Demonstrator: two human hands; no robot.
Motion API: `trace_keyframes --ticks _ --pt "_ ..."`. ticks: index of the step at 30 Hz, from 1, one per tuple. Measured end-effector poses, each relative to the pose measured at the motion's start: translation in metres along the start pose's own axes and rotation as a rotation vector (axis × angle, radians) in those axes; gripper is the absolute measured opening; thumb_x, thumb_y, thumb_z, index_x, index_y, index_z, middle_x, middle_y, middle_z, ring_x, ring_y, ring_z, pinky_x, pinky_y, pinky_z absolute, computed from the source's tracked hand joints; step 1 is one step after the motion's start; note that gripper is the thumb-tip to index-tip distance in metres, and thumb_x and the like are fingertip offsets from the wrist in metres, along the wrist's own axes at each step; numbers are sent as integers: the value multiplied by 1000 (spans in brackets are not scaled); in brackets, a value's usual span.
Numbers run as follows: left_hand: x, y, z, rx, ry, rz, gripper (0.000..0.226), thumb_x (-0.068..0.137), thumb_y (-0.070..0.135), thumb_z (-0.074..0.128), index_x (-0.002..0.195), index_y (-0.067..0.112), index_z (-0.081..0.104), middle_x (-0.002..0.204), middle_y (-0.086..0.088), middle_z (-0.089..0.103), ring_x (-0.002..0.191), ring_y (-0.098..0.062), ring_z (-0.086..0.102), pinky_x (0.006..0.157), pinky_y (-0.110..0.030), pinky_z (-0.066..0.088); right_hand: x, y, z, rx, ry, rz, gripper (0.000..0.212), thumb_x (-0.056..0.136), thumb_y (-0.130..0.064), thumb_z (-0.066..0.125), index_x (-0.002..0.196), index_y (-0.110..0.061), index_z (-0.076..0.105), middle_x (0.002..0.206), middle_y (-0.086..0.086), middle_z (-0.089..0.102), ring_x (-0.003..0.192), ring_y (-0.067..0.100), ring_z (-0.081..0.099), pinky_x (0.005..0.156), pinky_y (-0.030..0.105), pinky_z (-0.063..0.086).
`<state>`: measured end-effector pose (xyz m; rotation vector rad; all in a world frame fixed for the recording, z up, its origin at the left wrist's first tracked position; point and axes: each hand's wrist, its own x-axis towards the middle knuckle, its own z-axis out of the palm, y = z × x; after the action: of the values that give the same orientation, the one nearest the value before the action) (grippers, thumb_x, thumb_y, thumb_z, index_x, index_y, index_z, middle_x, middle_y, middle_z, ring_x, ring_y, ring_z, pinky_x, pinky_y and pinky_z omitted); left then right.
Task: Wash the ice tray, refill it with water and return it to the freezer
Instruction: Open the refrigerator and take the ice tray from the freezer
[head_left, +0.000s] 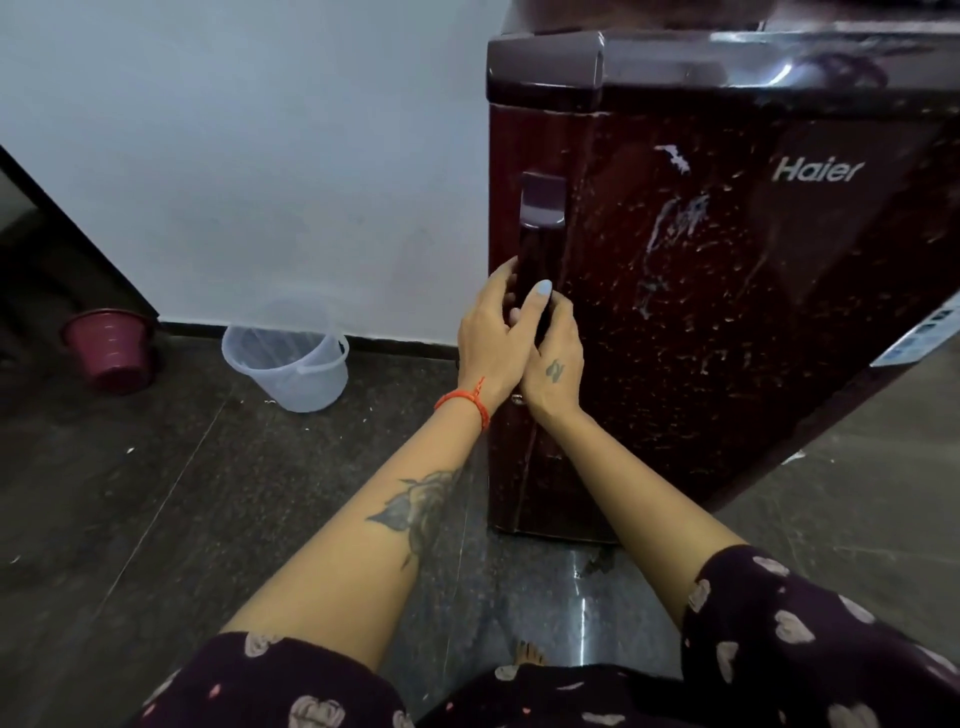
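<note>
Head view: left hand (488, 332) and right hand (553, 358) gripping fridge (727, 312) handle (540, 249); door closed, ice tray unseen, washing apparently undone.

"haier" stands in silver on the maroon fridge door (727, 286); the sticker (919, 332) seems unreadable.

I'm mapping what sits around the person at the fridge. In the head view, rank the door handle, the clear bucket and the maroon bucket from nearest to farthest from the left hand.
1. Door handle: on the fridge door's left edge, held in the left hand's grip.
2. Clear bucket: on the floor to the left, by the wall.
3. Maroon bucket: farther left, near the dark doorway.
</note>
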<state>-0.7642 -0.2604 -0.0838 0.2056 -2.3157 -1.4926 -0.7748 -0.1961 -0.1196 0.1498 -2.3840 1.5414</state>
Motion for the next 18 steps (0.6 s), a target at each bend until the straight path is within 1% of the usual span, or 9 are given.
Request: trace_keyframes --ticks 1,2,3,4,6,10,12,16,18 --pt "2 1 2 23 -15 -4 52 92 48 50 136 20 47 106 4 66 93 -5 62 90 -31 52 3 2 1 -5 -15 8 41 95 -31 51 128 -9 40 116 12 62 103 24 61 86 42 52" --pt "4 0 4 45 -20 -16 50 92 45 51 135 18 48 101 3 67 87 -5 62 87 -31 53 6 4 1 -19 -34 10 39 94 -29 52 126 -10 38 109 13 64 94 25 64 79 43 53" --pt "6 0 4 66 -15 -26 48 93 43 51 133 16 49 103 0 67 87 -8 63 86 -35 53 9 7 1 -40 -50 3 38 94 -27 51 125 -10 37 103 14 66 88 27 65 74 41 53" --pt "8 -2 5 82 -10 -27 47 93 42 50 131 14 51 109 -3 67 91 -13 64 87 -39 53 11 9 -1 -65 -60 -14 37 94 -26 50 124 -9 37 99 15 66 84 29 65 69 39 51" --pt "10 -2 3 108 -19 -22 48 93 43 50 130 12 51 116 -8 66 99 -21 63 90 -43 52 14 11 -3 -113 -71 -52 36 95 -25 48 124 -6 37 95 17 66 79 31 65 65 36 49" --pt "10 3 1 180 -45 -21 52 96 40 48 137 9 45 118 -14 64 107 -28 61 94 -42 49 14 8 -4 -159 -63 -82 37 96 -24 45 124 -1 39 90 18 66 75 31 64 62 37 48" --pt "9 6 1 188 -52 -29 51 96 39 47 138 9 44 120 -15 63 111 -29 59 97 -41 48 13 5 -5 -168 -60 -71 36 96 -22 46 124 -1 39 89 18 66 75 31 64 63 38 49" --pt "0 6 -3 189 -61 -22 50 95 42 47 134 10 48 111 -17 66 104 -32 62 92 -43 50 3 1 -11 -186 -73 -62 33 95 -21 46 122 -2 39 86 17 66 74 32 65 64 41 52" --pt "-14 5 -4 179 -47 1 50 94 42 49 133 11 50 110 -15 67 103 -30 63 91 -40 51 -10 1 -17 -213 -70 -91 35 96 -22 46 124 -1 39 88 16 66 74 32 65 66 43 52"
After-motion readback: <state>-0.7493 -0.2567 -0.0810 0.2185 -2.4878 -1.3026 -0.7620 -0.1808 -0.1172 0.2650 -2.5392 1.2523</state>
